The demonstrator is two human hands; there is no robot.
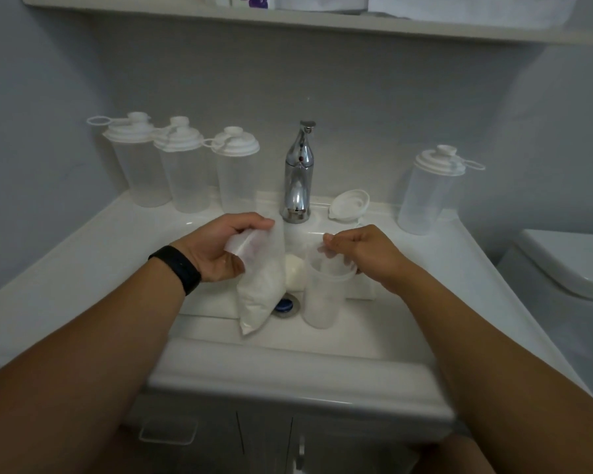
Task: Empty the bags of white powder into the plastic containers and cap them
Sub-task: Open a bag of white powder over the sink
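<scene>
The tap (299, 172) at the sink's (288, 364) back edge is polished chrome, mirror-bright. The sink looks like glossy white ceramic, smooth, with soft highlights. The bag (259, 285) is thin clear plastic film, crinkled, holding fine matt white powder. The cups (185, 179) along the back-left edge are frosted translucent plastic with opaque white plastic lids; the cup (319, 299) in the basin is the same. The wristband (178, 268) is matt black. The wall (356, 97) is flat matt grey.

No text, label, brand or number can be read anywhere. A purple print is seen on a package (254, 1) on the shelf (322, 23), but no letters can be made out.
</scene>
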